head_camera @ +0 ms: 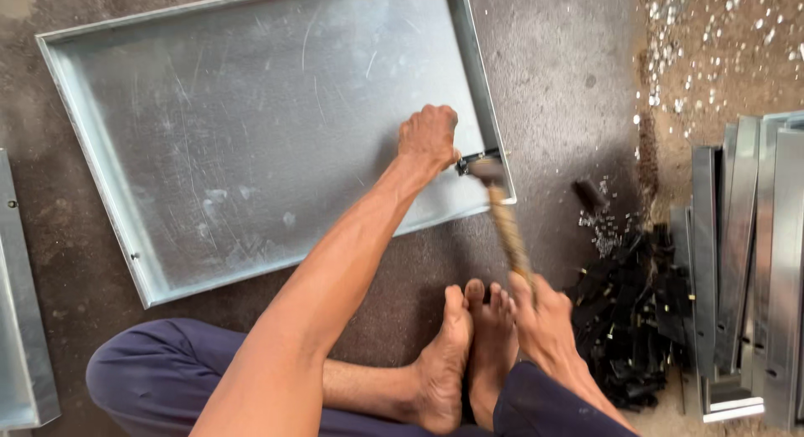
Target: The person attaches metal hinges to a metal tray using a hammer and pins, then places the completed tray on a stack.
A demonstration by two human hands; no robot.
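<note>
On a workshop floor, a seated person's right hand (pixel 544 316), fingers wrapped tight around a wooden-handled hammer (pixel 505 219), swung at a small black fitting (pixel 477 159) on the near right rim of a shallow galvanised tray (pixel 100 165). Beyond, the left hand (pixel 429 138), fingers curled, steadied that fitting. Short, square blows clear of the fingers would likely serve best. A heap of black parts (pixel 628 328) lay right.

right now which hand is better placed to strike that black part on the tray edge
Right. The right hand grips the hammer, its head already at the black part; the left hand is busy steadying that part on the metal tray.
</note>
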